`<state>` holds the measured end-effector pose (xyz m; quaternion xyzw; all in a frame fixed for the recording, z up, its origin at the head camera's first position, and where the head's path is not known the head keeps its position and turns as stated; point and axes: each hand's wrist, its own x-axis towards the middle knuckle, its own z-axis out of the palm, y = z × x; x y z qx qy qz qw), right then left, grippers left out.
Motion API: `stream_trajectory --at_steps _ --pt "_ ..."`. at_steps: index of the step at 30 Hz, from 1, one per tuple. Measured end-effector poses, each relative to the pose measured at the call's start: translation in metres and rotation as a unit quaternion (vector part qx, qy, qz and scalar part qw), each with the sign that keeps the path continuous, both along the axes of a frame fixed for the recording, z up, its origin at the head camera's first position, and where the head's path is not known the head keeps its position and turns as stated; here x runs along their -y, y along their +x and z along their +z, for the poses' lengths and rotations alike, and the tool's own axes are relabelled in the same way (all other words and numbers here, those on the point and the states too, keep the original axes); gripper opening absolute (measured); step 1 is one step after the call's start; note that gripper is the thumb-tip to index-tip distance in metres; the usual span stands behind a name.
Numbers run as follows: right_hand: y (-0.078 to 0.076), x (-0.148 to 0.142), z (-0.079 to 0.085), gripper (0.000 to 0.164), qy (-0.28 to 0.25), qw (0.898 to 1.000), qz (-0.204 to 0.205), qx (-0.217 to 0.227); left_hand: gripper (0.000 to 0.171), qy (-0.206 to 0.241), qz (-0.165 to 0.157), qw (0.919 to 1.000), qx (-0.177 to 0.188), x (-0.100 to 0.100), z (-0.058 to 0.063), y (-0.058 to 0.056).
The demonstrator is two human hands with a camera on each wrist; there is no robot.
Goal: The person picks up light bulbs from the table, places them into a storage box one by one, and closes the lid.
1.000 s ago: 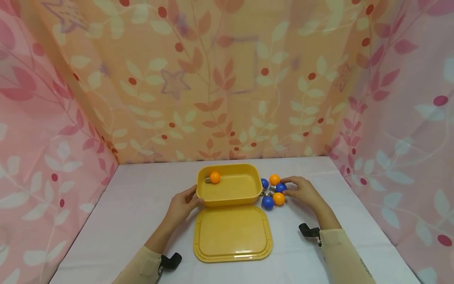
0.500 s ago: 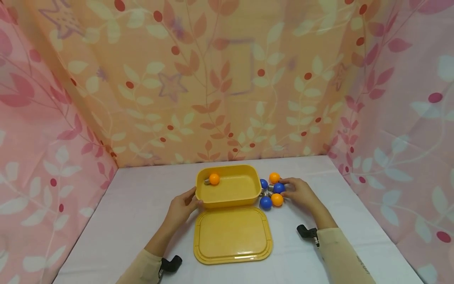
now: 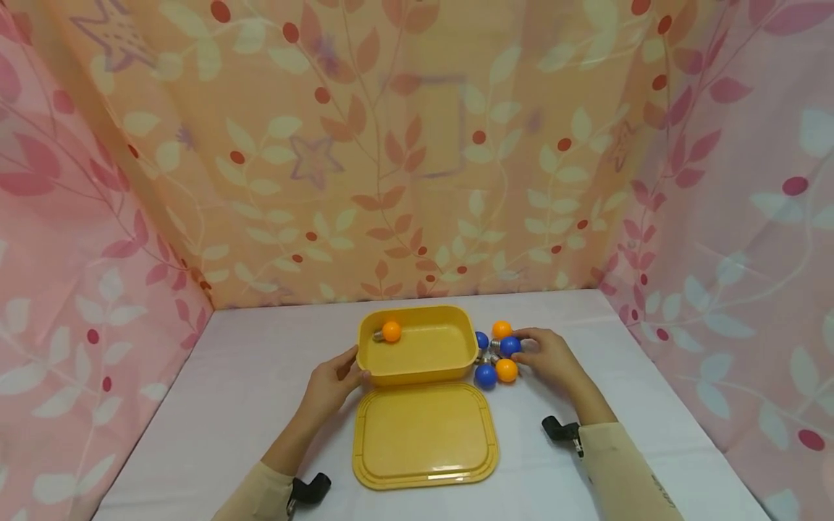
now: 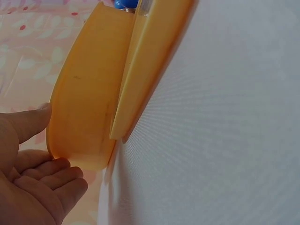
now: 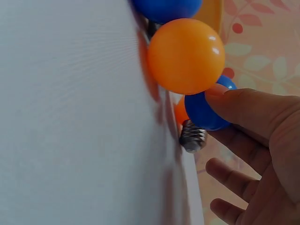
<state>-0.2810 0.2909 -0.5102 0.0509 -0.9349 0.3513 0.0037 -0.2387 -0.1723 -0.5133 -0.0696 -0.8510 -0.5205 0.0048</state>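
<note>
A booth-like setting, wider room unclear; leaf-patterned hangings (image 3: 404,152) enclose a white-covered table (image 3: 260,347) on three sides.

Wrist views dim; white glints on orange bulb (image 5: 186,56).

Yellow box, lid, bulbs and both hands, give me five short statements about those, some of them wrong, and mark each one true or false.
1. An orange bulb lies inside the yellow box. True.
2. The lid covers the yellow box. False: the lid is off, on the person's side of the box.
3. The right hand pinches a blue bulb. True.
4. The left hand grips a bulb. False: the left hand touches the left end of the yellow box.
5. More bulbs, blue and orange, lie beside the box's right end. True.
</note>
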Motion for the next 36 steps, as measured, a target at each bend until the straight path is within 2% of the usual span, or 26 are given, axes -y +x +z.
stream_trajectory --at_steps 8,13,18,26,32,36 --pt "0.004 0.001 0.021 0.048 0.001 0.999 0.007 -0.041 0.069 -0.004 0.005 1.0000 0.002 -0.002 0.001 0.000" --pt "-0.002 0.007 0.037 0.050 0.010 0.998 0.041 -0.054 0.068 0.005 0.003 1.0000 0.001 -0.002 0.000 0.000" --pt "-0.017 0.018 0.063 0.048 0.029 0.993 0.088 -0.072 0.068 0.005 0.005 1.0000 -0.003 -0.001 -0.002 0.001" --pt "-0.048 0.039 0.100 0.045 0.042 0.982 0.171 -0.070 0.069 -0.005 0.008 1.0000 0.003 0.000 0.001 0.002" --pt "-0.069 0.062 0.116 0.037 0.066 0.973 0.212 -0.058 0.070 -0.012 0.010 0.9999 0.005 0.000 0.002 0.002" --pt "-0.081 0.078 0.122 0.035 0.107 0.969 0.217 -0.044 0.070 -0.004 0.011 0.9999 0.006 0.000 0.002 0.002"
